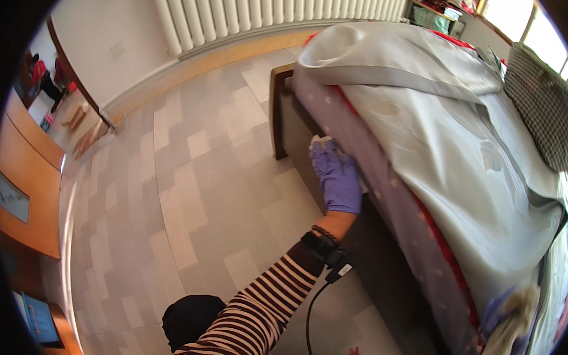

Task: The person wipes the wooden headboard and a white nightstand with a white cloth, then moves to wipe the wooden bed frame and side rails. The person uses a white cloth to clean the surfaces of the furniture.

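Note:
My left hand (337, 181), in a purple glove, lies with its fingers stretched along the dark side board (304, 166) of a bed. Bits of a pale cloth (321, 140) show at the fingertips and beside the palm; the rest is hidden under the hand. Close by, a mauve, star-patterned mattress cover (391, 184) rises above the board. At the lower right, my right hand (493, 312), also gloved in purple and blurred, holds a crumpled beige-grey cloth (509, 323) against the side of the bedding. The cloth covers most of that hand.
A silvery-grey sheet (436, 152) drapes over the bed, with a checked pillow (547, 105) at its far side. The bed's corner post (279, 114) stands on the tiled floor (191, 172). A black cable (310, 320) hangs from my left wrist. Beyond are a radiator (285, 4) and a distant person (46, 80).

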{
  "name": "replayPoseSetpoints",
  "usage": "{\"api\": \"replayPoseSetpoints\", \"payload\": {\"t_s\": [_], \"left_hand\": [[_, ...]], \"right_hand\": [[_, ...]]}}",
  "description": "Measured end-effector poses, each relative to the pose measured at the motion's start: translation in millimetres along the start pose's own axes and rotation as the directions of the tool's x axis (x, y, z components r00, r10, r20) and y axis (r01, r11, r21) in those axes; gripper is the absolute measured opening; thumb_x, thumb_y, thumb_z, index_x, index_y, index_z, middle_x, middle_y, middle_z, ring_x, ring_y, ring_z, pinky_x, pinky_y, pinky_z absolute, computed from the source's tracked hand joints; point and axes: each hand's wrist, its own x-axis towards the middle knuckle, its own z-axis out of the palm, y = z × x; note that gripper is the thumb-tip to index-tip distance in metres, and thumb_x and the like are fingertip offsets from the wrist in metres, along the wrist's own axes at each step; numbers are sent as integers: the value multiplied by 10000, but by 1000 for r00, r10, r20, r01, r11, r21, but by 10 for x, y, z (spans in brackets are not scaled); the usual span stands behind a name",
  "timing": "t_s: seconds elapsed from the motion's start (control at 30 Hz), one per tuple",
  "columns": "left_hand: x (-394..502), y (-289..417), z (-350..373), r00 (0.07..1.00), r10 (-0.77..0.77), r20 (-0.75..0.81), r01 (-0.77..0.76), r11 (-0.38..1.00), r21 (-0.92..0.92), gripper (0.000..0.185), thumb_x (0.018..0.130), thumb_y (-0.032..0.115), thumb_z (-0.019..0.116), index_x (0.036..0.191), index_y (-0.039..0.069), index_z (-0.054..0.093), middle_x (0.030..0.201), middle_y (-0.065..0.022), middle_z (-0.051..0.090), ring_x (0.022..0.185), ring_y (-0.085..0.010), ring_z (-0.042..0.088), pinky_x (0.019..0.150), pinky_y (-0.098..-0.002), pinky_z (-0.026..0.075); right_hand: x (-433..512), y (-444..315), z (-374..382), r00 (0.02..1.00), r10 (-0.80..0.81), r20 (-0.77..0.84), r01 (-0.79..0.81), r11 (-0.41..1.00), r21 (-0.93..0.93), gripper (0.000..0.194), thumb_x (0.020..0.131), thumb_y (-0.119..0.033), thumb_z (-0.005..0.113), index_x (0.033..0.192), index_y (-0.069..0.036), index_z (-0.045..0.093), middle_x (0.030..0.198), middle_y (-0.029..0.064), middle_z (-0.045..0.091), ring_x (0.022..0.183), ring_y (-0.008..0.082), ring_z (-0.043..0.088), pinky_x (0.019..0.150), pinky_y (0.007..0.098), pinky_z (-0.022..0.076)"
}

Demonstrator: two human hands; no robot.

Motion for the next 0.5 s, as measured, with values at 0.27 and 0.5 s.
{"api": "replayPoseSetpoints", "payload": {"t_s": [0.27, 0.5], "left_hand": [[10, 241, -62, 996, -82, -27, 74, 971, -229, 604, 975, 275, 501, 1483, -14, 348, 1593, -263, 184, 1485, -423, 152, 1216, -459, 102], [235, 67, -27, 997, -38, -62, 34, 997, -70, 592, 979, 293, 493, 1478, 0, 370, 1582, -265, 211, 1469, -425, 194, 1206, -447, 145]], "right_hand": [[1336, -267, 1054, 923, -113, 368, -18, 943, 333, 394, 888, -142, 702, 1238, -27, 562, 1037, 74, 660, 879, 175, 662, 798, 318, 549], [748, 106, 991, 899, -81, 430, -35, 966, 255, 470, 774, -256, 802, 1125, -11, 608, 1016, 99, 676, 888, 162, 645, 790, 290, 521]]}}
